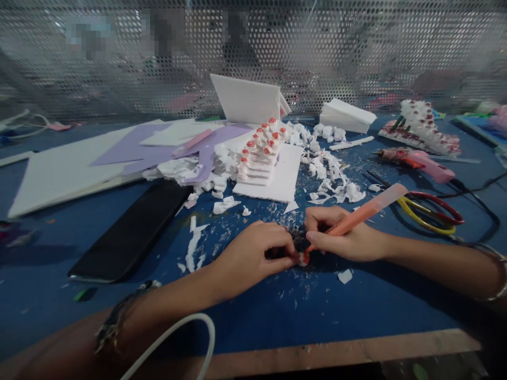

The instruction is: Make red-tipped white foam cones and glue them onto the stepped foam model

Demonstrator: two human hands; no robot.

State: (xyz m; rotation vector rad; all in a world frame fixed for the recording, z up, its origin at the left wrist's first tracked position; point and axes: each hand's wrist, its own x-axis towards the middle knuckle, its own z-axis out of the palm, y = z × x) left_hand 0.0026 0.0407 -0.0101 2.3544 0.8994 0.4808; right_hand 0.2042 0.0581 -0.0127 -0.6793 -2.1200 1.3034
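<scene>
In my right hand [340,235] is an orange marker [364,212], held like a pen with its tip down and to the left. The tip meets a small white foam piece [304,258] that carries red-orange colour. My left hand [263,250] pinches that piece between thumb and fingers just above the table. Beyond my hands stands a white foam staircase model [259,169], topped with several small red-tipped foam balls, on a white foam base [291,174]. Foam crumbs lie scattered around both hands.
A black phone [130,232] lies left, beside white and purple foam sheets [79,163]. Foam scraps [332,174] surround the model. At right are a pink glue gun [428,164], scissors [428,214] and another foam model [420,129]. Perforated metal [301,53] stands behind; a white cable [206,327] hangs in front.
</scene>
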